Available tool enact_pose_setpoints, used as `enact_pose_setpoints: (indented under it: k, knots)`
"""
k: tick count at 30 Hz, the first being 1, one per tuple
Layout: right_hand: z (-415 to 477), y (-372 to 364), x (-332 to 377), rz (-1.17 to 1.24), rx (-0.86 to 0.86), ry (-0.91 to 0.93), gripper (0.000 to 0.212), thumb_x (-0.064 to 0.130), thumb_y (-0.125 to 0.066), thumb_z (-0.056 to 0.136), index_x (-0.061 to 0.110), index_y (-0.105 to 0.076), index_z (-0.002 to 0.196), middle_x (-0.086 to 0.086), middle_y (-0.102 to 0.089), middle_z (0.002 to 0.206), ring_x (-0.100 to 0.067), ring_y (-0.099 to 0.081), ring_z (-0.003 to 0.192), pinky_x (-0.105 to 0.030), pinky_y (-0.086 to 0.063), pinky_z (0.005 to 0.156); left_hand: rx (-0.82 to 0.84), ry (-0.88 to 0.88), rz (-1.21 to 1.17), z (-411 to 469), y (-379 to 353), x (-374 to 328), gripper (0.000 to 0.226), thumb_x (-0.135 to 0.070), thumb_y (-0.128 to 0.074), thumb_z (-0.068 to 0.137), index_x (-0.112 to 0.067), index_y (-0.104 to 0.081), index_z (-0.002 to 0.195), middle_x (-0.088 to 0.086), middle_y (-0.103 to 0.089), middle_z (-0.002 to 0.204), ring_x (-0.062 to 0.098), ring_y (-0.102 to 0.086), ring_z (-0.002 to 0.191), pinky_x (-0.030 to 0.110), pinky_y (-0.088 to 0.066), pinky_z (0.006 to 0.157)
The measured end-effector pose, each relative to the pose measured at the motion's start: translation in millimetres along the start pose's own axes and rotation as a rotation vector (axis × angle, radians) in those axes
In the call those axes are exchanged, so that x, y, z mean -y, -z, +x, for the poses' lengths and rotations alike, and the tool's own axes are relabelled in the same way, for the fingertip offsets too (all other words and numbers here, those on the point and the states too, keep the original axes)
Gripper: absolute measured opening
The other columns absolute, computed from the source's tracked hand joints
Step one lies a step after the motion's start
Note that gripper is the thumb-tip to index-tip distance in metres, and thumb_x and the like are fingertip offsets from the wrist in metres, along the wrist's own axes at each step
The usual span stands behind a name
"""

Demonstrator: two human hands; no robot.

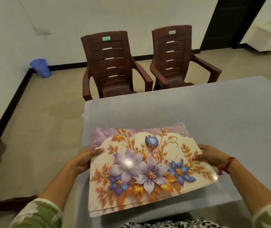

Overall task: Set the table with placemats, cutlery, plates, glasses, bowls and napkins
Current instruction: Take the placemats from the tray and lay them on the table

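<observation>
Glossy flowered plastic fills the head view: a stack of placemats (147, 170), several edges showing at the near corner, held low over the near-left end of the grey table (197, 109). A purple marbled mat (179, 129) peeks out from under the stack's far edge. Whether it is lying flat on the table I cannot tell.

My left hand (85, 160) pinches the stack's left short edge, thumb on top and fingers underneath. My right hand (212, 155), with a red thread (228, 163) on the wrist, grips the right short edge with fingers curled over the top. The long axis runs across me from hand to hand, with the right end skewed a little farther away. The stack sits squarely between my hands, neither one nearer than the other. A shadow under the near-right corner suggests that side is raised off the table.

Two brown chairs (113, 66) (177, 60) stand at the far side, well apart from the stack, with a blue bucket (40, 67) by the wall. No mat is set out at a place yet, as I judge it. Next I would need to free one mat and carry it forward — long edge kept parallel to the table's edge.
</observation>
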State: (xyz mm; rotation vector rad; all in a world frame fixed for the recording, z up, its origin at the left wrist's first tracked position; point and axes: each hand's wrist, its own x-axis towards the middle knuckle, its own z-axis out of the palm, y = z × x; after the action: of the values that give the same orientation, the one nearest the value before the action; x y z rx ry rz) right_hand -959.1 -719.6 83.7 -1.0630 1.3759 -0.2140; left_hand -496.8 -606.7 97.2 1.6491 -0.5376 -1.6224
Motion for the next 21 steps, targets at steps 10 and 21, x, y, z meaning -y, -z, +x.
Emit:
enact_pose_setpoints:
  k: [10, 21]
  knots:
    - [25.7, 21.3, -22.7, -0.092, -0.072, -0.005, 0.026, 0.000, -0.058, 0.085, 0.006, -0.058, 0.110, -0.014, -0.069, 0.097, -0.026, -0.068, 0.084, -0.029, -0.056, 0.062, -0.462, 0.023, -0.114, 18.2, -41.7, 52.7, 0.025, 0.003, -0.037, 0.096, -0.004, -0.062, 0.094, 0.011, -0.068, 0.075, 0.013, -0.064, 0.049, 0.022, -0.052, 0.045]
    - [25.2, 38.2, -13.6, -0.448, -0.305, 0.257, 0.027, 0.014, -0.055, 0.091, 0.010, -0.056, 0.118, -0.016, -0.064, 0.109, -0.034, -0.060, 0.098, -0.037, -0.047, 0.082, -0.819, -0.066, -0.140, 23.2, -56.0, 76.5, 0.026, -0.010, -0.073, 0.080, 0.004, -0.068, 0.101, 0.017, -0.067, 0.100, 0.028, -0.062, 0.088, 0.045, -0.051, 0.091]
